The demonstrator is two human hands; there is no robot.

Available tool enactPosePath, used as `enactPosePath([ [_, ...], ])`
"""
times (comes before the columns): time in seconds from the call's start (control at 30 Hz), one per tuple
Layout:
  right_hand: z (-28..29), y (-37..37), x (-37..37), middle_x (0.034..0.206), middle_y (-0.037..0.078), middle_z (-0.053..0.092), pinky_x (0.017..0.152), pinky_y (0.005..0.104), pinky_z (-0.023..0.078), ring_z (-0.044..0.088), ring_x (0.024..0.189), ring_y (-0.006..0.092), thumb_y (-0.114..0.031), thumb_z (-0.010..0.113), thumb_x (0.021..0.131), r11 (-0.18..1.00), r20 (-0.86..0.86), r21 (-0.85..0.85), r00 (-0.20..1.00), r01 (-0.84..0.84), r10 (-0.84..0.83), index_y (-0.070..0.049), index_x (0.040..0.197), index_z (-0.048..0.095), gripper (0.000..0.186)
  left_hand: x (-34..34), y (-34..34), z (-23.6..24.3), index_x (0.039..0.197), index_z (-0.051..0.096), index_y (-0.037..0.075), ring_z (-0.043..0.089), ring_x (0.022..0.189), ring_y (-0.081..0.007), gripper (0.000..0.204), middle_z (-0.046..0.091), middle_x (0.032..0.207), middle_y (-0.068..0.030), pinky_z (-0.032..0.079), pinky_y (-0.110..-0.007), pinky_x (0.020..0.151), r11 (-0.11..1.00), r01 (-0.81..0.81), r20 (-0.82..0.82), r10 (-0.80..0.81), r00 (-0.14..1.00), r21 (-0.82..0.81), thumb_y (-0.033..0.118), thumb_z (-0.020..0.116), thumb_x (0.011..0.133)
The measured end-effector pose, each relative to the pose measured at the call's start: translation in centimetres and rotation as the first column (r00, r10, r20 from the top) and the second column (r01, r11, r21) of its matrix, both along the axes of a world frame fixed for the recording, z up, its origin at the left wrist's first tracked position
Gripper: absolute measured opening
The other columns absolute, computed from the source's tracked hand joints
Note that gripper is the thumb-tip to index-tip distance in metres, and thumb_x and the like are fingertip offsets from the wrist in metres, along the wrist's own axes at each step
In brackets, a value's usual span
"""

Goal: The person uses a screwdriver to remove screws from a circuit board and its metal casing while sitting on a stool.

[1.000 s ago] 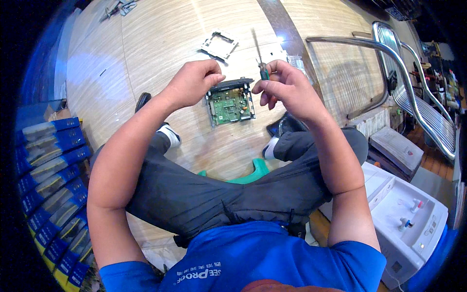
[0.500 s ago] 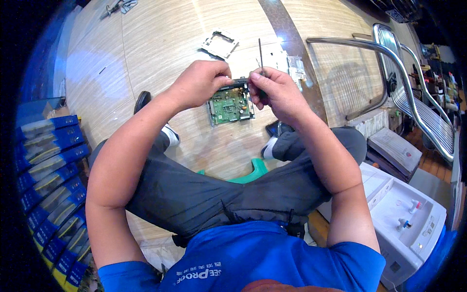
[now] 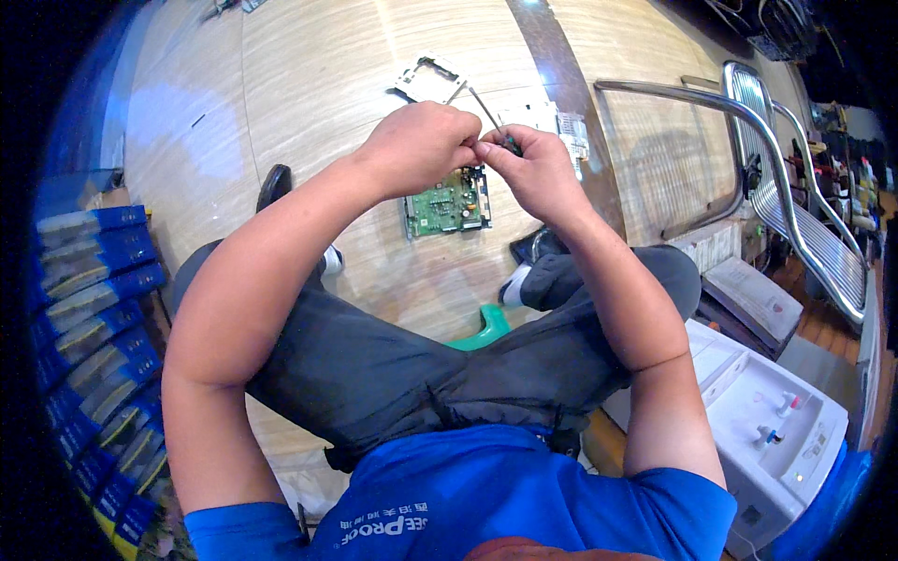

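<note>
My left hand (image 3: 426,145) and my right hand (image 3: 528,164) meet just above the top edge of a green circuit board (image 3: 440,210), which lies in a metal chassis on the floor between my feet. My right hand is closed on a screwdriver (image 3: 487,107) with a green handle and a long shaft pointing up-left. The fingers of my left hand are pinched against my right fingertips; what they hold is hidden. A white plastic frame (image 3: 432,73) and another white part (image 3: 561,136) lie beyond my hands.
A tubular steel chair (image 3: 795,234) stands at right, above a flat box (image 3: 753,299). A white water dispenser (image 3: 767,458) is at lower right. Blue packages (image 3: 94,327) are stacked at left. A green stool (image 3: 486,323) shows below me.
My left hand has moved up and right to meet my right fingers. The screwdriver shaft, upright before, now leans left, and my hands now cover the board's top end.
</note>
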State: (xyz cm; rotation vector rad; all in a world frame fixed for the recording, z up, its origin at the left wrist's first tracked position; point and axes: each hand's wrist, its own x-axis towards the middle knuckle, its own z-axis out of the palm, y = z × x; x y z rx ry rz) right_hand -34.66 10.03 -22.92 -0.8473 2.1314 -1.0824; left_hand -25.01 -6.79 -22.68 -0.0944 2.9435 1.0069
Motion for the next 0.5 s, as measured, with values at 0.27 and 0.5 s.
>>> enactPosePath([
  [0.27,0.7,-0.1,-0.7,0.075,0.005,0.07,0.064,0.0282,0.05,0.06,0.069,0.0092,-0.021,0.068,0.092,0.998,0.163,0.064,0.987,-0.02,0.009,0.001,0.095,0.073,0.022,-0.2,0.2,0.8,0.086,0.067,0.006,0.069,0.087,-0.0334,0.02,0.071,0.086,-0.0131,0.054,-0.047,0.075,0.994,0.039,-0.021,-0.041,0.999,-0.098,0.026,0.07,0.084],
  [0.5,0.6,0.1,-1.5,0.066,-0.003,0.06,0.054,0.024,0.039,0.047,0.06,0.0046,-0.021,0.069,0.092,0.999,0.268,0.04,0.963,-0.028,0.016,-0.001,0.093,0.073,0.02,-0.5,0.2,0.3,0.083,0.063,0.006,0.066,0.082,-0.0354,0.023,0.068,0.082,-0.0127,0.051,-0.048,0.069,0.996,0.035,-0.098,-0.043,0.994,-0.087,0.028,0.073,0.081],
])
